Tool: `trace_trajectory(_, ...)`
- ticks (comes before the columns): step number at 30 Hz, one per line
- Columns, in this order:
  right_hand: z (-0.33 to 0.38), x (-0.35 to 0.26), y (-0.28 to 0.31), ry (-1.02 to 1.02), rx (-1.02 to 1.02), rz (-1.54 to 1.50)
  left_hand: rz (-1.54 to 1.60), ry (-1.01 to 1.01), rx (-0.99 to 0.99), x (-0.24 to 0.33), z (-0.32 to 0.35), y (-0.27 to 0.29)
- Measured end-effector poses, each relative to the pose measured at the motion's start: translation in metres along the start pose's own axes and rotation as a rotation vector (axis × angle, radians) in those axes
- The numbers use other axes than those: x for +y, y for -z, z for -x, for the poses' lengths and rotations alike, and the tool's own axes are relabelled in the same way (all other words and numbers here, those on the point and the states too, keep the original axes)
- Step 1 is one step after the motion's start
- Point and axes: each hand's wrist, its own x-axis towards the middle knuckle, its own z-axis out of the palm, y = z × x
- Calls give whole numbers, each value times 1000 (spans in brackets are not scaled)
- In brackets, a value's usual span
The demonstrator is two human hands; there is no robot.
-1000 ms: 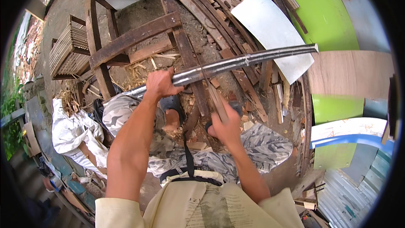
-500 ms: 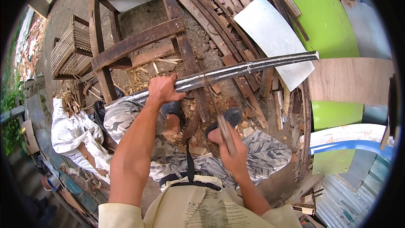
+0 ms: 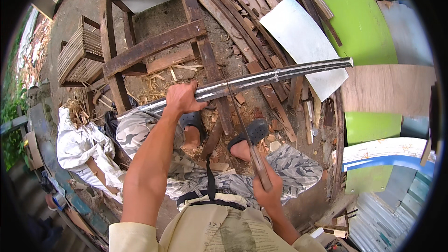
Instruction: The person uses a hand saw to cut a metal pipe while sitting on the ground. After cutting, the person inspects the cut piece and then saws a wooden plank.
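My left hand (image 3: 183,98) is wrapped over the left part of a long dark length of wood (image 3: 301,69) with white streaks along it. This length lies slantwise across a dark wooden frame (image 3: 154,48), its left end near my knee. My right hand (image 3: 269,187) grips the wooden handle of a handsaw (image 3: 259,165), close to my right thigh. From the handle the saw's narrow blade runs up and away, and its far part meets the wood to the right of my left hand. How deep the blade sits in the wood cannot be made out.
Scrap boards (image 3: 233,23) lie heaped beyond the wood, beside a pale sheet (image 3: 305,42). A slatted wooden crate (image 3: 80,53) stands at the left, above a white sack (image 3: 84,135). Green panels (image 3: 359,18) line the right. My feet in dark clogs (image 3: 255,131) rest among wood chips.
My right hand has drawn the saw back toward my body, so more of the blade shows on the near side of the wood. My left hand keeps its grip on the wood.
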Motion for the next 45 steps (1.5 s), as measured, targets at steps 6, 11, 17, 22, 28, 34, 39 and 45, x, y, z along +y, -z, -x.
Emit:
trace_trajectory(6,-142,24,-87,-47,108,-84,3,-21,3,3,3,2)
trace_trajectory(11,4,-2,-14,72,30,45,28,24,-37,-3,9,0)
trace_trajectory(17,-15,16,-13,153,38,74,23,-33,29,-1,0,-3)
trace_trajectory(22,-141,39,-86,56,96,-37,39,-39,-25,3,2,2)
trace_trajectory(28,22,-5,-6,-46,16,5,8,20,-66,-4,7,-1)
trace_trajectory(34,-23,14,-22,101,33,14,-2,-12,6,0,-3,2)
trace_trajectory(39,-143,36,-88,11,94,-120,12,-26,35,-1,4,-4)
trace_trajectory(45,43,11,-3,-149,-43,-46,27,-9,27,-4,11,-5)
